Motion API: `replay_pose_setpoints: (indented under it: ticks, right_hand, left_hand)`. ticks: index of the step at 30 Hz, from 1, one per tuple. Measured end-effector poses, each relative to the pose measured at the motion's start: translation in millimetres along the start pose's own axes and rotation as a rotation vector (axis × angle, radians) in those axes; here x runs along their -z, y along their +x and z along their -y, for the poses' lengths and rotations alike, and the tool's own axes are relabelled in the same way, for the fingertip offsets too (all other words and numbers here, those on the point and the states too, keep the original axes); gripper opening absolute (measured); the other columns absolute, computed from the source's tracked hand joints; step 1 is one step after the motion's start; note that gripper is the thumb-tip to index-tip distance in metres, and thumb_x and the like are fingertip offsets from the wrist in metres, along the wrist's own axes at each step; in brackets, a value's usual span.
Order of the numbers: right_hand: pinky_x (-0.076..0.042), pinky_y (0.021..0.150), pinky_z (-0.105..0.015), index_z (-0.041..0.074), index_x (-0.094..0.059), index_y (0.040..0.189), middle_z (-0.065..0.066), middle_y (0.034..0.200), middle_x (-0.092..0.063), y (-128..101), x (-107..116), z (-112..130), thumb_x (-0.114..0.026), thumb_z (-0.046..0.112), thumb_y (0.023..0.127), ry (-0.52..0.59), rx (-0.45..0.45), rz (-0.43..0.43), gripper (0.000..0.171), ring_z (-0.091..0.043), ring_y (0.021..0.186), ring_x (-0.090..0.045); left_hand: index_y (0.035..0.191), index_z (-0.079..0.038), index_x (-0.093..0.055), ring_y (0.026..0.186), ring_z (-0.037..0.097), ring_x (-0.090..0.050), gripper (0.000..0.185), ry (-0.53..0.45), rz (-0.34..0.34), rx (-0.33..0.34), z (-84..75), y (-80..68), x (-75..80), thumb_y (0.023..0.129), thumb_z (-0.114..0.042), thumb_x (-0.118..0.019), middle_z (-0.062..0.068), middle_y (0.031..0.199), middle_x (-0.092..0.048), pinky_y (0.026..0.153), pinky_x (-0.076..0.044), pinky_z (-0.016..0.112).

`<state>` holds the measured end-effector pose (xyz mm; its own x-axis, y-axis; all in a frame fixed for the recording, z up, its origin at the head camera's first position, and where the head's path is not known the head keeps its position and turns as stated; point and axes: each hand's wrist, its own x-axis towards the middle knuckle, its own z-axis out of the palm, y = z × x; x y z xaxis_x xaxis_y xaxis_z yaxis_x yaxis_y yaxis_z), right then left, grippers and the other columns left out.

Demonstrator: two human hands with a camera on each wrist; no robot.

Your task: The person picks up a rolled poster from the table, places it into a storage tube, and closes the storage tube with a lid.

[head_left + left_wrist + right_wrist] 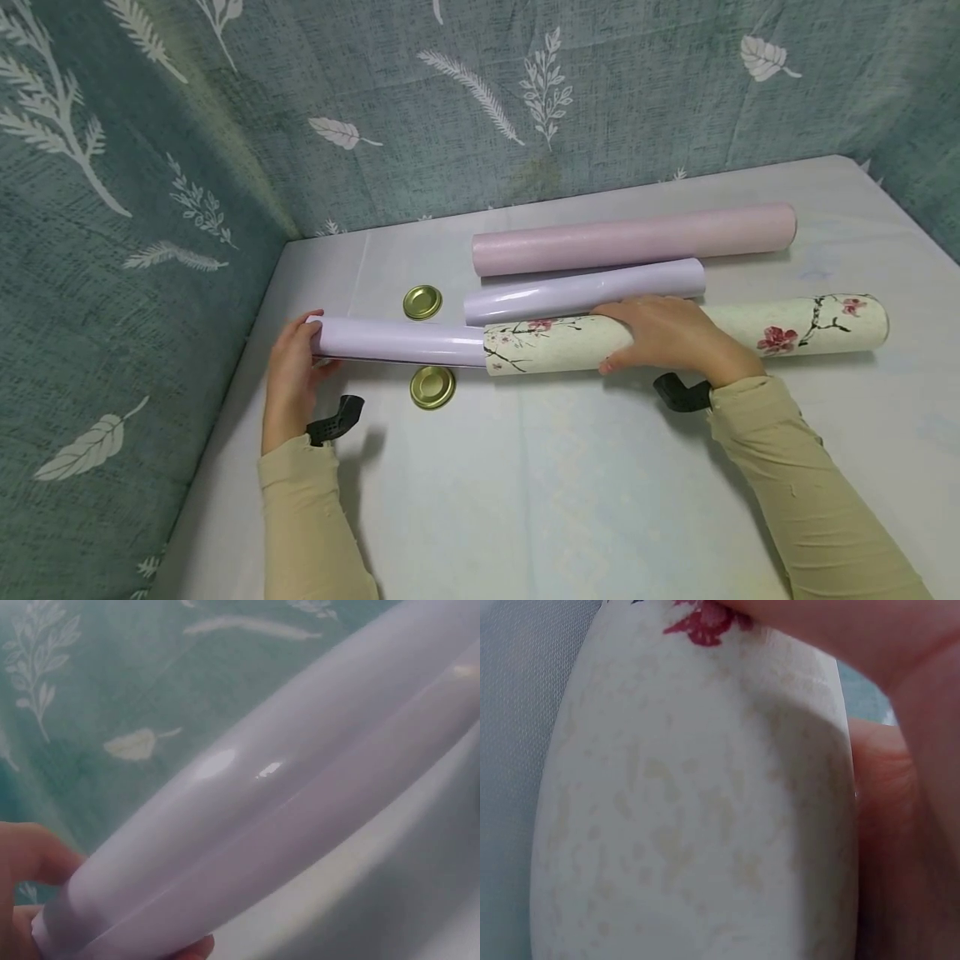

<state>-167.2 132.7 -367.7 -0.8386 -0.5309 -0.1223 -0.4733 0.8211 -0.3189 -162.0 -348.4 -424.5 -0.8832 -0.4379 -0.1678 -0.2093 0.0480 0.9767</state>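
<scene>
Gripping, left: the left hand (291, 379) is curling its fingers and thumb around the free end of the lilac roll (397, 340), at the left side of the table (570, 492).
Gripping, right: the right hand (663, 335) is lying over the floral tube (686, 335), fingers wrapping down its near side and held close together; the right wrist view is showing the thumb pressing against the tube's cream, speckled wall.
Lilac roll: it is lying flat, its right end sitting inside the open left mouth of the floral tube, its left end sticking well out toward the left hand.
Floral tube: it is resting lengthwise on the table, printed with a dark branch and red blossoms.
Gold caps: one gold cap (422, 302) is lying just behind the lilac roll, the other gold cap (432, 387) just in front of it.
Behind: a second lilac roll (585, 292) and a pink roll (633, 238) are lying parallel, farther back.
Surround: a teal leaf-print cloth (150, 167) is hanging along the back and left.
</scene>
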Motion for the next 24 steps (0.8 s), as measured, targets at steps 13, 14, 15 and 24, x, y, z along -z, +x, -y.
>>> replay_pose_setpoints:
  ticks: [13,14,15,24]
  right_hand:
    - [-0.037,0.084,-0.051,0.022,-0.045,0.13,-0.006,0.125,-0.051,-1,1,-1,-0.066,0.062,0.064,-0.001,0.0,-0.003,0.08,-0.028,0.113,-0.046]
    - [-0.037,0.084,-0.051,0.022,-0.045,0.13,-0.006,0.125,-0.05,-1,1,-1,-0.066,0.062,0.064,-0.001,0.001,-0.003,0.08,-0.028,0.113,-0.046]
    - [-0.037,0.084,-0.051,0.022,-0.045,0.13,-0.006,0.125,-0.05,0,1,-1,-0.066,0.062,0.064,-0.001,0.0,-0.004,0.08,-0.028,0.114,-0.046]
    - [-0.036,0.085,-0.051,0.022,-0.045,0.13,-0.007,0.126,-0.05,1,-1,-2,-0.066,0.063,0.064,-0.007,0.005,-0.003,0.081,-0.028,0.114,-0.045]
  left_hand:
    - [0.137,-0.008,-0.027,0.113,0.023,-0.039,0.081,0.134,0.154,0.144,-10.9,-13.7,-10.2,0.079,-0.059,-0.051,0.01,0.131,-0.032,0.084,-0.044,0.028]
    - [0.136,-0.007,-0.028,0.112,0.023,-0.039,0.08,0.136,0.167,0.142,-13.0,-16.1,-10.7,0.08,-0.058,-0.052,0.011,0.13,-0.034,0.083,-0.045,0.027]
    - [0.136,-0.005,-0.028,0.112,0.022,-0.04,0.08,0.144,0.179,0.139,-14.8,-18.2,-11.0,0.08,-0.058,-0.052,0.011,0.129,-0.034,0.082,-0.045,0.026]
    - [0.135,-0.006,-0.03,0.091,0.018,-0.047,0.074,0.198,0.201,0.16,-27.9,-33.9,-13.3,0.083,-0.052,-0.053,0.01,0.122,-0.038,0.065,-0.048,0.025]
